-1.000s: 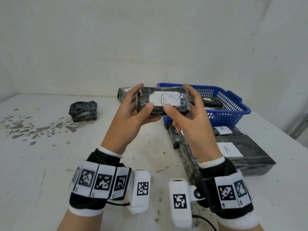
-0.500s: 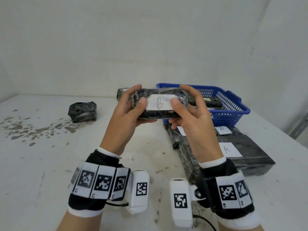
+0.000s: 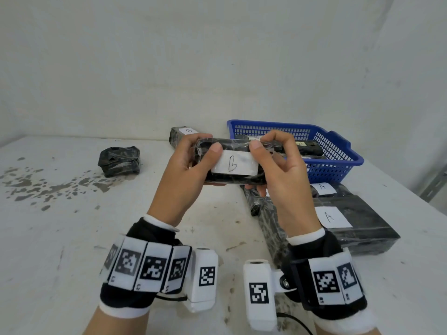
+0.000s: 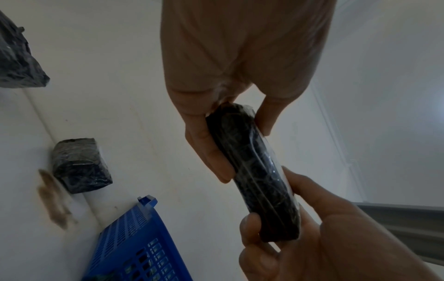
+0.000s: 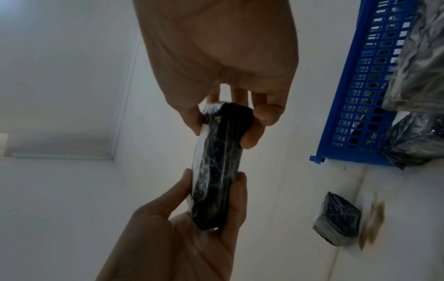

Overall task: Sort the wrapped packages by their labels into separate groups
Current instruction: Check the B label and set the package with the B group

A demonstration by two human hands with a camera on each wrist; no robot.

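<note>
**Both hands hold the B-labelled package up, ahead of the blue basket**

The left hand [image 3: 183, 170] and the right hand [image 3: 283, 175] each grip one end of a flat oblong package wrapped in black plastic under clear film [image 3: 242, 163]. Thumbs press on its near face, at either side of the white paper label marked B [image 3: 234, 163]; fingers curl round behind. It is held clear of the white table [image 3: 60, 238], in front of the blue plastic mesh basket [image 3: 338, 151].

Judged from the grip, it is light and fairly stiff: it spans the two hands without sagging. The glossy film looks slippery, so holding it by the short ends, wrapped round as now, seems safer than pinching the faces. One hand round the middle would probably do for carrying.

Left of the basket, by the wall, lies another black wrapped package labelled B [image 3: 180, 135]. Nearer than the basket lie large black packages labelled A [image 3: 358, 213]. Far left of the basket sits a small black wrapped bundle [image 3: 119, 160], its label not visible. More packages lie inside the basket.
</note>
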